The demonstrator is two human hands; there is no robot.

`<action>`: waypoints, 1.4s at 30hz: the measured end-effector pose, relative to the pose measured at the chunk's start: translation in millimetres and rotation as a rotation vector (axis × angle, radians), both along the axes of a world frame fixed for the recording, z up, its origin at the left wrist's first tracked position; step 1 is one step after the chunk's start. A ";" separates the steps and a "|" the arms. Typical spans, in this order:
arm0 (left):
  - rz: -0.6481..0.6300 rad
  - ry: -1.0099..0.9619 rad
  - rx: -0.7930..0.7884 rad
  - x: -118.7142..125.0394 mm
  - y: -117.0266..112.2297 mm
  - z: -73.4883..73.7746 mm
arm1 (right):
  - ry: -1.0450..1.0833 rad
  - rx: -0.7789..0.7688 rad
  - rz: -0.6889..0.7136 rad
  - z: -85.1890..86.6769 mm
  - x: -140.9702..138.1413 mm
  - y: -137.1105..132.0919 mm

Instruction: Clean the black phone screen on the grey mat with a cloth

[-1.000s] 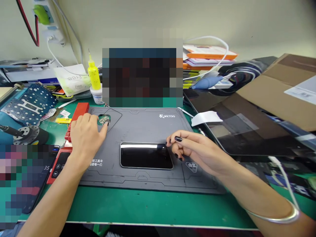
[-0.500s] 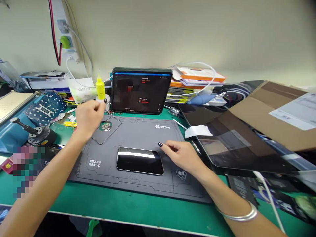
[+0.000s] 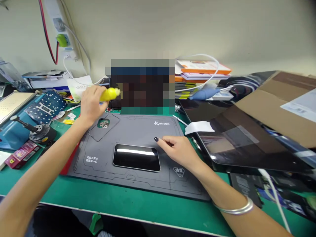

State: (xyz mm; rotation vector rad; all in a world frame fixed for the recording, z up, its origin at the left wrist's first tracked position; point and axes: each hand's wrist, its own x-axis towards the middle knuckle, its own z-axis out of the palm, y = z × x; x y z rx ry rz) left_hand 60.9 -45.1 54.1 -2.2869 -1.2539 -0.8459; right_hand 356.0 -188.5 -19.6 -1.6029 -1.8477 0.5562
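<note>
The left hand (image 3: 92, 103) holds in its wrapped fingers a yellow plastic bottle (image 3: 109, 94), tilted sideways near the far left corner of a grey rectangular mat (image 3: 138, 129). The right hand (image 3: 177, 148), fingers curled inward, is near a flat silver-edged black phone (image 3: 136, 160) lying on this mat.

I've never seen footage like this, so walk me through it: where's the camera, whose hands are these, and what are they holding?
There's no machine here, just one person's bare hands. The camera is worn on their head, looking forward and down. On the green table lies a grey WKTOO mat, with a smartphone on it, dark screen up. The left hand holds a yellow bottle tipped sideways. The right hand is near the smartphone; nothing is visible in it.
</note>
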 end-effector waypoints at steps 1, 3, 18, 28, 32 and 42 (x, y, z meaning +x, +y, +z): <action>-0.067 0.080 0.020 0.5 -17.1 0.6 | 0.001 -0.003 -0.003 0.7 0.0 -0.4; -0.208 0.270 0.149 1.8 -51.8 0.9 | 0.002 -0.009 -0.007 2.1 -0.3 -0.8; -0.302 0.324 0.171 7.9 -105.2 -7.3 | -0.016 -0.038 0.007 6.2 0.2 -3.1; -0.063 -0.815 -0.383 -21.3 -16.4 -7.2 | -0.022 -0.056 0.008 4.6 -0.3 -2.4; 0.028 -0.944 -0.367 -16.7 37.4 -4.0 | -0.049 -0.040 0.026 2.9 -0.1 -1.4; 0.188 -0.917 -0.375 -6.5 75.7 -15.3 | -0.119 0.074 0.046 4.1 -1.0 -5.4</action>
